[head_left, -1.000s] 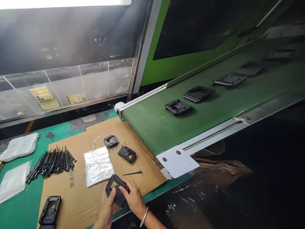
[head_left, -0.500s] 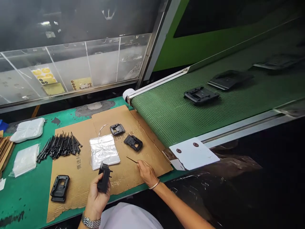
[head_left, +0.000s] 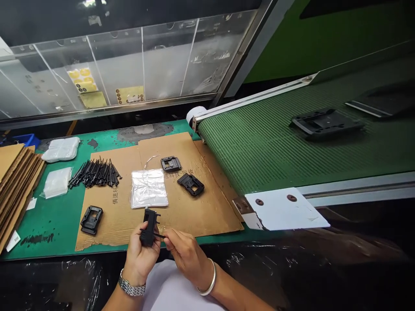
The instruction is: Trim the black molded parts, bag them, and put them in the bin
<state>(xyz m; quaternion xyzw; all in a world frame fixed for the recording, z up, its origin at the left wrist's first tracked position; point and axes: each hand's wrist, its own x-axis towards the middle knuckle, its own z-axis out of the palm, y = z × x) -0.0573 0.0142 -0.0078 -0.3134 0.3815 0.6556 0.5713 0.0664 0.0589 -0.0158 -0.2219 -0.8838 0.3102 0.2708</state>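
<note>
L hand (head_left: 142, 255) grips blk frame (head_left: 151, 222) on edge, just nearside of clear bags (head_left: 149, 188); R hand (head_left: 189, 258) pinches thin blk pin (head_left: 159, 236) at frame's R side, can't tell if inserted. Cardboard (head_left: 214, 211) on counter (head_left: 61, 218) also carries 3 loose frames (head_left: 186, 181); pin pile (head_left: 95, 173) at L edge. Conveyor (head_left: 246, 147) hems in R side. Vs 0.5s ago: pin was apart from frame, now up against it.
</note>
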